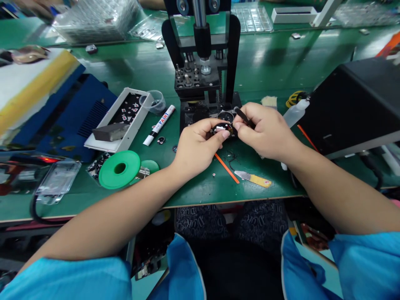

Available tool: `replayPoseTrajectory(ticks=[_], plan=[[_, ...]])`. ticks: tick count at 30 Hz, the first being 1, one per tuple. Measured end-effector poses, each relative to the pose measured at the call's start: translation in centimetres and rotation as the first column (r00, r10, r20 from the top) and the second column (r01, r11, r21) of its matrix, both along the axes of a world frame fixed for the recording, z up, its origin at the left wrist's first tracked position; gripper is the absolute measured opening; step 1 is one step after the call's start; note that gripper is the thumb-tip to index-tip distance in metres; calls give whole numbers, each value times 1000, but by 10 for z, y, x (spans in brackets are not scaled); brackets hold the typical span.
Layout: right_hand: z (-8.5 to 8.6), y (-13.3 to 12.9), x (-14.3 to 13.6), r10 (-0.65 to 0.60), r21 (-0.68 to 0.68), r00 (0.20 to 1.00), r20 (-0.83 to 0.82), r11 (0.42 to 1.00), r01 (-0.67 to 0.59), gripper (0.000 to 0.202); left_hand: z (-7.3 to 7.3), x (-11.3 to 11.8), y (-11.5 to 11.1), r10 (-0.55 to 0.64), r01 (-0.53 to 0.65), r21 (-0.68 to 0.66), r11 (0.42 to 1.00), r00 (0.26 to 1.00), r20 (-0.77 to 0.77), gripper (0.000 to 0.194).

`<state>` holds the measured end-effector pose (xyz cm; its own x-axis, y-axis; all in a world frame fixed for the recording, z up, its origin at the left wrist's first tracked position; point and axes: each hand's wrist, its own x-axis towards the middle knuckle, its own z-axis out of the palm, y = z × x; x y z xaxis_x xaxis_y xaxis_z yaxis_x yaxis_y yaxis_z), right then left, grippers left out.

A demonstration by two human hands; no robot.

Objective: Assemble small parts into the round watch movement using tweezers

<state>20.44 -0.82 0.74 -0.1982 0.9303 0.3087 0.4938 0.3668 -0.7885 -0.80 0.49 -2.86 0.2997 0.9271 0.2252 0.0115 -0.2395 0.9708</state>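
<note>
In the head view, the left hand [200, 141] pinches a small, round, dark piece [222, 128] between thumb and fingers, just in front of the base of the black press [204, 79]. The piece lies above the green bench [193, 183], its glossy face turned up; being round, it shows no clear long axis, though it looks wider from side to side than front to back. Fingers cover part of its rim.

The right hand [265, 127] is closed on a slim black tool [245, 118], held between thumb and curled fingers. The tool's long axis runs slantwise: its blunt exposed end points away from the person and to the left, toward the press, while the other end disappears into the grip. Whether the right fingertips also touch the round piece cannot be told.

Just behind the piece, a metal ring [225, 116] sits on the press base. Below the hands, an orange stick [227, 168] slants toward the bench's front edge and to the right. Near it lies a blade [253, 178] with a yellow handle, blade end to the left. To the left, a paint marker [159, 125] lies diagonally, beside a white tray [136, 118] and behind a green spool [120, 168].
</note>
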Motion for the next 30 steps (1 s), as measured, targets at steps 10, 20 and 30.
replayPoseTrajectory(ticks=[10, 20, 30], plan=[[3, 4, 2, -41, -96, 996, -78, 995, 33, 10, 2, 4, -2, 17, -1, -134, 991, 993, 117, 21], [-3, 2, -2, 39, -390, 960, -277, 909, -149, 15, -6, 4, -3, 15, -17, 127, 992, 1000, 15, 17], [1, -3, -1, -156, -529, 863, -480, 836, -143, 15, -7, 6, -1, -178, 187, -26, 982, 964, 196, 25]])
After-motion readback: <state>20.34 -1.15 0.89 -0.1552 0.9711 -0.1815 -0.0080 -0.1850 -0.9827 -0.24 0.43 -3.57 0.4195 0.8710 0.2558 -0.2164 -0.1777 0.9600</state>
